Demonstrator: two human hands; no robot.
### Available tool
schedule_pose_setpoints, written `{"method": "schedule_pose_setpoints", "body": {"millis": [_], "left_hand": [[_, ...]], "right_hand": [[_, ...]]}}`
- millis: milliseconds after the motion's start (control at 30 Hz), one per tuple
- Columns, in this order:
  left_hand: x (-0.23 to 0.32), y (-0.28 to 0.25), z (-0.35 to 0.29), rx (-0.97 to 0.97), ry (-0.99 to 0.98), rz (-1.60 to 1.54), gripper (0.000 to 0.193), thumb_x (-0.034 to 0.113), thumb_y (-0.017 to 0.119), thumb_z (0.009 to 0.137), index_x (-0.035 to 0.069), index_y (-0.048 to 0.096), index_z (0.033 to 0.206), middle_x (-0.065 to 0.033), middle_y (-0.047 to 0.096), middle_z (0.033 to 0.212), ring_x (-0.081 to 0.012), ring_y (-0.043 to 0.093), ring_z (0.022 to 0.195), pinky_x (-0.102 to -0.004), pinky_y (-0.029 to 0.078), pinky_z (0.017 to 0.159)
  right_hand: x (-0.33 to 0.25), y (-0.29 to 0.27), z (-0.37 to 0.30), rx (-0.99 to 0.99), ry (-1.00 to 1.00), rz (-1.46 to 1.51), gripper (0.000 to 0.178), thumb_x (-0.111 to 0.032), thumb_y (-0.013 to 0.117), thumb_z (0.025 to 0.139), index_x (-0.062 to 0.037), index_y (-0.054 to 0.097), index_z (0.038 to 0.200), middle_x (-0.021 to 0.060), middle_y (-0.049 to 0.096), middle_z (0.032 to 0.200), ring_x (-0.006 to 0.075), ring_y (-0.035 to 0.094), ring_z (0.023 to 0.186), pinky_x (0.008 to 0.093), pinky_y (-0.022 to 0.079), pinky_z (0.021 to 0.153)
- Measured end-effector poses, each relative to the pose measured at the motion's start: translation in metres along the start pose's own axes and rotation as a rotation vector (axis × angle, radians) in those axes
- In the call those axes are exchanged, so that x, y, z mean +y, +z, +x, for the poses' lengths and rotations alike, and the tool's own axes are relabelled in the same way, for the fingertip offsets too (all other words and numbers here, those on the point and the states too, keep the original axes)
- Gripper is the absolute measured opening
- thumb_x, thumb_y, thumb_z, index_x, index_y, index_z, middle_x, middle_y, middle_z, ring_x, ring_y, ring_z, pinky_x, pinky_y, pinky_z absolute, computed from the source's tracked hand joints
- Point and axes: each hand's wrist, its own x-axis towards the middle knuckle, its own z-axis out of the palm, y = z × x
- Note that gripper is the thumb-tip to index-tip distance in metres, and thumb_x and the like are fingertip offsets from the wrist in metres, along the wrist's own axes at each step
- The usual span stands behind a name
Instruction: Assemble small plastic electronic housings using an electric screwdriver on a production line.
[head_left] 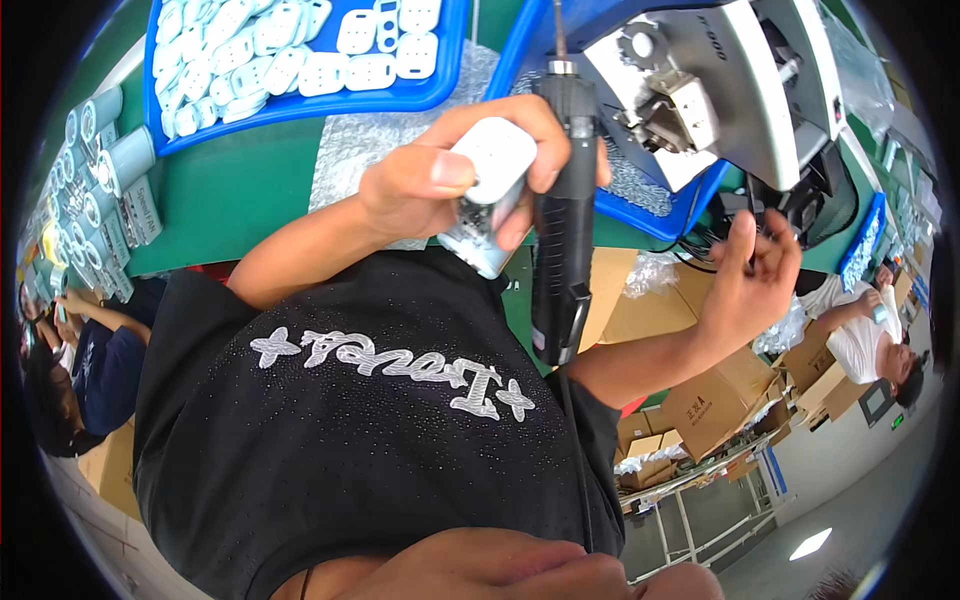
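Observation:
My left hand point(440, 175) grips a small casing point(497, 160) with a rounded white end and a pale-blue body. Dark parts show inside the casing, below my thumb. Just right of it hangs a black electric screwdriver point(565, 220), its bit toward the top of the view and its cord running down past my shirt. My right hand point(752, 270) is off to the right, in front of a grey screw feeder point(735, 80). Its fingers are curled in toward the thumb, and whatever sits between them is too small to make out.
A blue tray point(300, 115) at the far left holds many pale-blue plates. Cylindrical pale-blue housings point(125, 160) stand at the left edge. Another blue tray point(640, 222) lies under the feeder. Cardboard boxes point(715, 400) are at lower right. People sit on both sides.

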Motion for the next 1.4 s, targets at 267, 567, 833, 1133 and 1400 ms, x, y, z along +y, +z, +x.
{"method": "schedule_pose_setpoints", "body": {"millis": [267,567,833,1133,1400], "left_hand": [[0.001,0.007,0.0,-0.223,0.155,-0.223,0.05,0.052,0.058,0.08,0.005,0.053,0.099,-0.0342,0.048,0.118,-0.0151,0.063,0.06,-0.0316,0.053,0.068],[0.003,0.011,-0.003,-0.18,0.173,-0.251,0.047,0.055,0.056,0.083,0.01,0.052,0.097,-0.0346,0.045,0.124,-0.0137,0.064,0.058,-0.0299,0.056,0.066],[0.013,0.021,-0.011,-0.005,-0.008,-0.185,0.05,0.054,0.058,0.083,0.007,0.05,0.1,-0.0276,0.051,0.118,-0.0179,0.065,0.065,-0.0294,0.053,0.06],[0.022,0.037,-0.017,-0.015,-0.163,-0.052,0.072,0.056,0.061,0.084,-0.004,0.05,0.121,-0.0131,0.06,0.097,-0.0168,0.062,0.061,-0.0247,0.047,0.052],[0.045,0.01,-0.04,-0.077,0.427,0.54,0.061,0.039,0.06,0.084,-0.009,0.053,0.12,-0.0163,0.065,0.083,-0.0188,0.063,0.067,-0.0291,0.047,0.056]], "right_hand": [[0.041,-0.038,0.04,-0.155,-0.113,-0.097,0.022,-0.007,0.078,0.081,0.0026,0.067,0.097,0.0057,0.064,0.079,0.011,0.061,0.073,0.0232,0.049,0.067],[0.005,0.001,0.024,0.135,-0.585,-0.374,0.038,-0.009,0.077,0.078,-0.0014,0.064,0.113,0.0186,0.061,0.118,0.0308,0.059,0.11,0.0402,0.047,0.094],[-0.03,0.038,-0.068,-0.254,-0.812,0.208,0.043,-0.012,0.08,0.072,-0.0303,0.065,0.109,0.0098,0.054,0.137,0.0424,0.038,0.136,0.0517,0.033,0.111],[-0.036,0.051,-0.057,-0.435,-0.784,0.975,0.068,-0.051,0.065,0.088,-0.0217,0.036,0.142,0.0093,0.052,0.125,0.0324,0.053,0.116,0.0564,0.034,0.108],[-0.07,0.05,-0.015,-0.141,-0.886,1.152,0.074,-0.066,0.049,0.09,-0.0071,0.037,0.132,0.0111,0.057,0.095,0.0225,0.056,0.062,0.0383,0.044,0.055]]}}
